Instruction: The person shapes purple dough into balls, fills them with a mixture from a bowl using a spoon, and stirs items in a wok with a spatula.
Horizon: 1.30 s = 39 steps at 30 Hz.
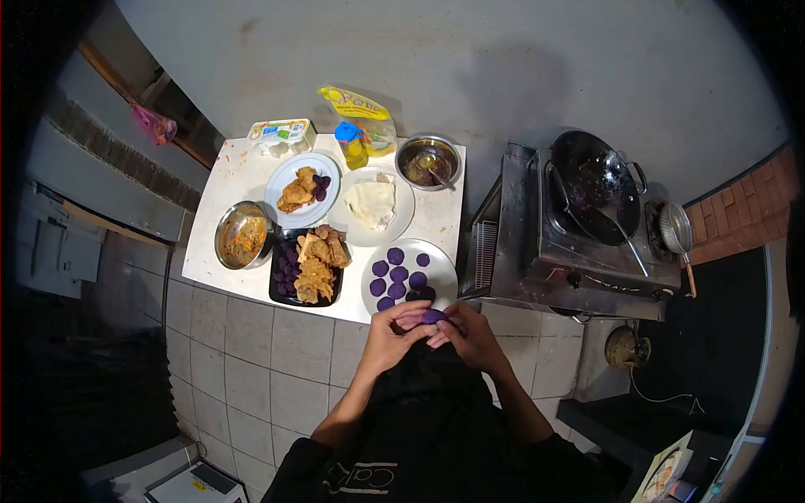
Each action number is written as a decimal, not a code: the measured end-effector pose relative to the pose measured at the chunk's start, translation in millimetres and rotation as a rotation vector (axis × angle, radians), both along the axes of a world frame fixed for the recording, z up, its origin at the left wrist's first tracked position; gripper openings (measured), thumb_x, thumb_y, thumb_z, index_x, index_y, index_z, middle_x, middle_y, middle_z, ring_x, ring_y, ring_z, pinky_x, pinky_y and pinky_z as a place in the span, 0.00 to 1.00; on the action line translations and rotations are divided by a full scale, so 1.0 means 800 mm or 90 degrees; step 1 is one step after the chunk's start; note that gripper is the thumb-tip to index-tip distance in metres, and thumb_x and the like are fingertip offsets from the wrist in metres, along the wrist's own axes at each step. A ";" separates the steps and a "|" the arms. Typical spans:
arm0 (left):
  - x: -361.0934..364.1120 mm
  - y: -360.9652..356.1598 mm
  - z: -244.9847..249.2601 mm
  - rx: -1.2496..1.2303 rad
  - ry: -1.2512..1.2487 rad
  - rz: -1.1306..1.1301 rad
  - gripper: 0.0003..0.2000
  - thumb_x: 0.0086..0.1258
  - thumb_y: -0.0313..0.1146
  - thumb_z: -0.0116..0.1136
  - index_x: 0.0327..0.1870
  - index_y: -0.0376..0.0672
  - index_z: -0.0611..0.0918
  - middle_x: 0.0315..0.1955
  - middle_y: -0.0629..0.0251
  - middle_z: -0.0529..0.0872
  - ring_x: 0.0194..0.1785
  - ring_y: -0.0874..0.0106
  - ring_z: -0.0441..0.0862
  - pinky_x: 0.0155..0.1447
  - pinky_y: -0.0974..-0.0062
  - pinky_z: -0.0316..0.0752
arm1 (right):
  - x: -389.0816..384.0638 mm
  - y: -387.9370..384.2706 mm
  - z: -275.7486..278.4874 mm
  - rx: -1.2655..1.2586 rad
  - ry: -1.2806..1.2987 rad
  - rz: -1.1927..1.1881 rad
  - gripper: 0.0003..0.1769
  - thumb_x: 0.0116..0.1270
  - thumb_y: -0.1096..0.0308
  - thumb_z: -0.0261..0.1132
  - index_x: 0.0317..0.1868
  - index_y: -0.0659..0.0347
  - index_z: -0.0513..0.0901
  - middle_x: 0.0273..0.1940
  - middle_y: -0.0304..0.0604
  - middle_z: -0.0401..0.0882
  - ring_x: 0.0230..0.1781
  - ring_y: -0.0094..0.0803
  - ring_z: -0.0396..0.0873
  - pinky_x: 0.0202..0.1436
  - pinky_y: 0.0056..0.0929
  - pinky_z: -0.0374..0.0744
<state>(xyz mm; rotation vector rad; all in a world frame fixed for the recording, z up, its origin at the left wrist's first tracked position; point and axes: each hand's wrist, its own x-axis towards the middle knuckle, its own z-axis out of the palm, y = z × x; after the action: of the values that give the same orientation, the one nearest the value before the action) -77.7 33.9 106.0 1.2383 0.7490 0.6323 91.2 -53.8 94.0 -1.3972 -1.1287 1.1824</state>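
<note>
Both hands meet at the table's front edge, around a small purple piece of dough [433, 316]. My left hand [394, 335] holds the piece from the left with its fingers curled under it. From the right, my right hand [470, 337] pinches the same piece. Just beyond the hands, a white plate [444, 268] carries several round purple pieces [399, 274]. Part of the plate's near edge is hidden by my fingers.
On the white table [204, 239] are a black tray [275, 295] of fried food, a steel bowl [243, 235], a blue-rimmed plate [274, 180], wrappers on a plate [371, 204], an oil bottle [353, 151] and another bowl [428, 162]. A stove with a wok [591, 180] stands right.
</note>
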 end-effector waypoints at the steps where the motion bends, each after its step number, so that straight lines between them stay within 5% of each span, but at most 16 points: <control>1: 0.001 -0.001 -0.001 -0.011 -0.001 0.015 0.21 0.61 0.20 0.70 0.57 0.35 0.82 0.44 0.58 0.88 0.48 0.76 0.84 0.55 0.76 0.80 | 0.000 0.000 0.003 -0.039 0.053 0.007 0.06 0.76 0.76 0.54 0.48 0.71 0.69 0.38 0.55 0.83 0.36 0.39 0.88 0.41 0.32 0.87; 3: 0.002 -0.001 0.000 -0.022 0.013 0.007 0.22 0.60 0.20 0.70 0.57 0.36 0.81 0.44 0.58 0.89 0.48 0.76 0.85 0.55 0.77 0.80 | 0.002 0.001 0.013 -0.112 0.156 0.017 0.06 0.77 0.75 0.54 0.48 0.71 0.69 0.38 0.55 0.83 0.35 0.39 0.87 0.41 0.33 0.87; 12: 0.009 0.000 0.014 -0.039 -0.024 -0.041 0.23 0.58 0.20 0.72 0.57 0.36 0.82 0.43 0.58 0.88 0.45 0.76 0.84 0.52 0.76 0.80 | 0.013 -0.003 0.027 -0.025 0.062 0.014 0.08 0.78 0.72 0.53 0.45 0.70 0.70 0.30 0.50 0.82 0.29 0.34 0.87 0.33 0.29 0.87; 17: 0.009 0.006 0.000 0.035 0.075 -0.015 0.20 0.63 0.23 0.70 0.57 0.35 0.82 0.44 0.58 0.88 0.48 0.75 0.84 0.54 0.76 0.80 | 0.007 0.003 0.022 -0.001 0.100 -0.013 0.08 0.78 0.71 0.54 0.45 0.69 0.70 0.30 0.50 0.82 0.30 0.34 0.87 0.33 0.29 0.87; 39: 0.021 -0.007 -0.011 0.016 0.047 0.047 0.12 0.65 0.24 0.69 0.49 0.34 0.86 0.40 0.60 0.89 0.43 0.76 0.86 0.50 0.79 0.81 | 0.010 -0.003 -0.010 -0.019 0.113 0.013 0.06 0.74 0.78 0.58 0.46 0.68 0.68 0.35 0.53 0.83 0.33 0.34 0.87 0.36 0.29 0.87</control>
<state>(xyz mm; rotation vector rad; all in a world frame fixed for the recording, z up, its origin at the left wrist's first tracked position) -61.2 28.1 97.5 1.2670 0.8536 0.6614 99.6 -56.3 86.0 -1.2772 -1.0060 1.3148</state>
